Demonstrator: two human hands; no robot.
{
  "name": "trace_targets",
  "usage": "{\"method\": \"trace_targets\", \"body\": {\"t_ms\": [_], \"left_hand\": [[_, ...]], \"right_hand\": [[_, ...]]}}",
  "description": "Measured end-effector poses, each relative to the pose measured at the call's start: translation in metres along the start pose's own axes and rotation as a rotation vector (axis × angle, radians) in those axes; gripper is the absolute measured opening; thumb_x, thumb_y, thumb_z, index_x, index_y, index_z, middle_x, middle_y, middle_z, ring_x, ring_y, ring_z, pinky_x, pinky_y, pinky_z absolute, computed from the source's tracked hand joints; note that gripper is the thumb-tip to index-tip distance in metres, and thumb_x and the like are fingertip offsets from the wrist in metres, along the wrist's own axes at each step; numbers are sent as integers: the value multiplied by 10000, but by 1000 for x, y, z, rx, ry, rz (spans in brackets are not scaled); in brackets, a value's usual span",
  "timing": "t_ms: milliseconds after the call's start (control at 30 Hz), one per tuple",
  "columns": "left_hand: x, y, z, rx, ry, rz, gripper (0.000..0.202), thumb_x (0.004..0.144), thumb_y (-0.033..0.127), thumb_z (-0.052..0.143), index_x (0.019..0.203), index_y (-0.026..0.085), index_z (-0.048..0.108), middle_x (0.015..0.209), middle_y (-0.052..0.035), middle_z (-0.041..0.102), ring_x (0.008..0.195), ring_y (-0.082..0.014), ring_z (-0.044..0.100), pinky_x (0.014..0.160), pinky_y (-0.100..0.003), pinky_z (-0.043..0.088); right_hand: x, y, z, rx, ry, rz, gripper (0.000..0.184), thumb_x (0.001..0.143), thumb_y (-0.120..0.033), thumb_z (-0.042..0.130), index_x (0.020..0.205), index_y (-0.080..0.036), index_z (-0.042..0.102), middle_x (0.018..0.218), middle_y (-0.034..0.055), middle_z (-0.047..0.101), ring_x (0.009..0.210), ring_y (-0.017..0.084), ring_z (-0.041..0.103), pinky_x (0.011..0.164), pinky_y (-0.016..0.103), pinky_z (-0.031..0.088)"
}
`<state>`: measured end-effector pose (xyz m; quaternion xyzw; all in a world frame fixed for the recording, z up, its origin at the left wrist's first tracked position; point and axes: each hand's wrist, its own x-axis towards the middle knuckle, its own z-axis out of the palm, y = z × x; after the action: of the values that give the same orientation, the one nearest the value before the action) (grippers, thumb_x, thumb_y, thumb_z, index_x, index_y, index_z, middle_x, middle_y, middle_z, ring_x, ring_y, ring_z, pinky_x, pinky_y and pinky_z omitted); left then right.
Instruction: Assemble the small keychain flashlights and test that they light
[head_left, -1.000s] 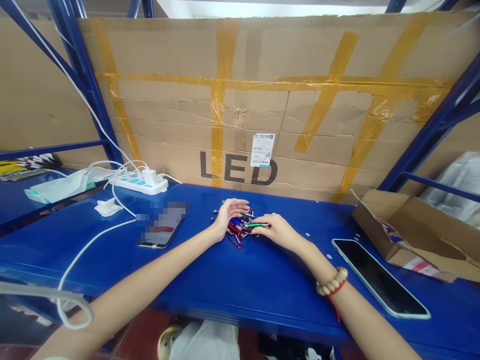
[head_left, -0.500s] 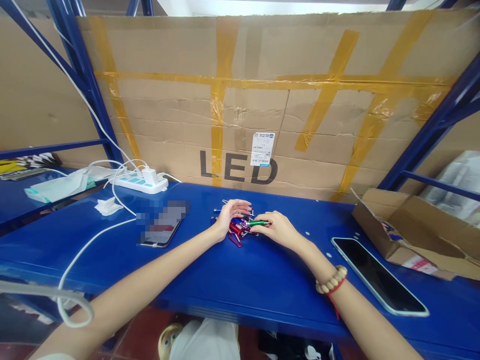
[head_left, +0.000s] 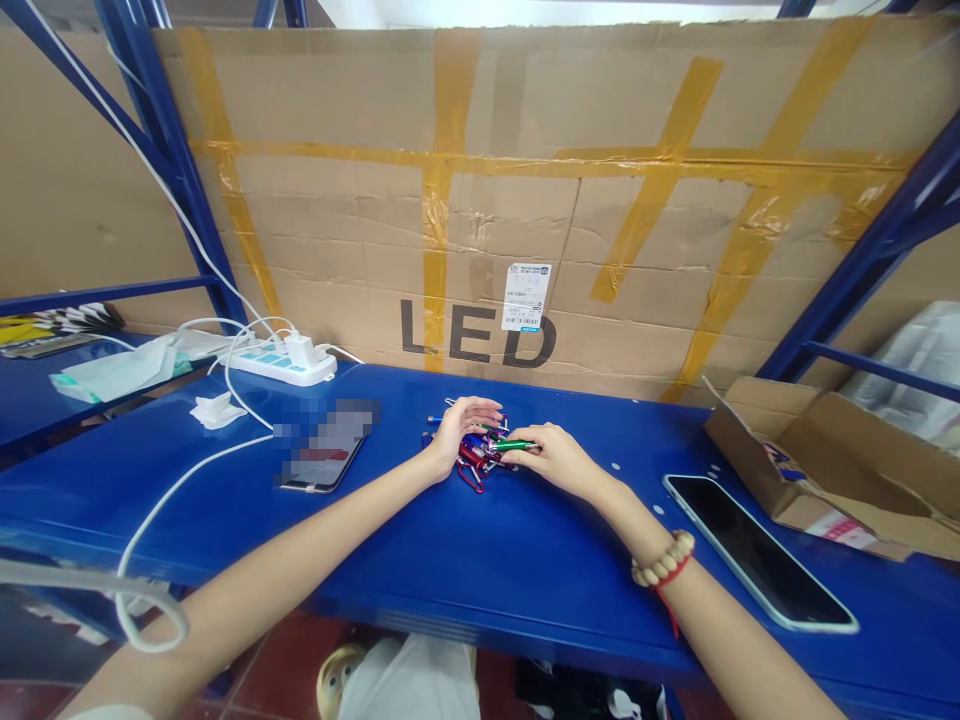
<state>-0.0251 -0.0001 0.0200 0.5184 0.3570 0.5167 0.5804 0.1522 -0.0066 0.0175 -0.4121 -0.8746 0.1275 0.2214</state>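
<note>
Displacement over the last second is slight: more of the green cylinder (head_left: 513,446) now shows beyond the right fingertips, and both hands hold nearly the same positions. Clock directions are read from the pile, with 12 o'clock toward the cardboard panel.

Right hand (head_left: 555,458): pinched closed at 3 o'clock, gripping the green cylinder between thumb and fingers. Cylinder: slim, glossy metallic green, lying nearly level over the pile's 2 to 3 o'clock side.

Left hand (head_left: 459,432): unclenched, fingers extended and curved over the 11 to 12 o'clock side; contact with individual pieces cannot be determined.

Pile (head_left: 472,456): tangled, shiny metallic pieces in red, blue and purple, resting on the blue tabletop (head_left: 480,560) between the hands. One red carabiner clip (head_left: 472,484) projects at 6 o'clock. One blue cylinder end (head_left: 434,420) protrudes past the left hand at 10 o'clock. Finer detail is obscured by the fingers.

Right wrist: beaded bracelet (head_left: 664,562) with a red cord (head_left: 681,572), at 4 o'clock.

Surroundings: partly pixelated phone (head_left: 319,470) at 9 o'clock; white power strip (head_left: 285,368) at 10 o'clock; cardboard panel (head_left: 360,230) marked "LED" at 12 o'clock; flapped carton (head_left: 832,460) at 3 o'clock; pale-rimmed phone (head_left: 757,550) at 4 o'clock.
</note>
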Motion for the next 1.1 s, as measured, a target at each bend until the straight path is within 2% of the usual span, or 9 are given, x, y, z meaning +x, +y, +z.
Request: {"method": "trace_targets", "body": {"t_ms": [200, 333, 533, 933, 1033, 1100], "left_hand": [[2, -3, -2, 4, 12, 6, 390, 770, 387, 341, 780, 155, 655, 851, -81, 696, 860, -226, 610, 829, -335, 410], [3, -4, -3, -5, 6, 10, 390, 776, 379, 334, 774, 155, 654, 843, -81, 695, 843, -222, 609, 814, -332, 414], [2, -3, -2, 8, 12, 14, 393, 770, 391, 337, 784, 160, 654, 864, -80, 694, 856, -223, 608, 818, -328, 413], [2, -3, -3, 11, 8, 8, 380, 762, 383, 357, 797, 152, 656, 867, -83, 692, 871, -230, 607, 825, -339, 413], [1, -1, -2, 15, 22, 17, 376, 757, 382, 355, 798, 151, 649, 858, -87, 692, 876, -235, 612, 825, -346, 418], [2, 2, -3, 18, 49, 42, 367, 752, 383, 361, 797, 149, 641, 834, -88, 690, 867, -237, 619, 819, -347, 422]], "right_hand": [[0, -2, 1, -32, 17, -15, 340, 789, -532, 552, 865, -244, 715, 699, 10, 685, 604, 129, 538, 630, 234, 342], [-1, -2, 1, -44, 39, -23, 322, 810, -518, 531, 865, -258, 715, 715, 9, 695, 647, 142, 553, 639, 237, 342], [0, -2, 0, 26, -14, -28, 299, 830, -465, 530, 890, -233, 708, 768, 17, 703, 625, 128, 554, 633, 232, 357], [0, -1, 1, 21, -21, -21, 312, 821, -494, 529, 878, -235, 693, 753, 9, 695, 613, 129, 559, 632, 234, 369], [0, -4, -2, 17, 33, 36, 294, 847, -476, 490, 966, -256, 645, 850, 9, 691, 693, 146, 595, 657, 244, 387], [-1, 1, -6, -43, 126, 179, 287, 891, -430, 416, 1066, -264, 572, 874, 17, 674, 728, 161, 606, 655, 257, 393]]}}
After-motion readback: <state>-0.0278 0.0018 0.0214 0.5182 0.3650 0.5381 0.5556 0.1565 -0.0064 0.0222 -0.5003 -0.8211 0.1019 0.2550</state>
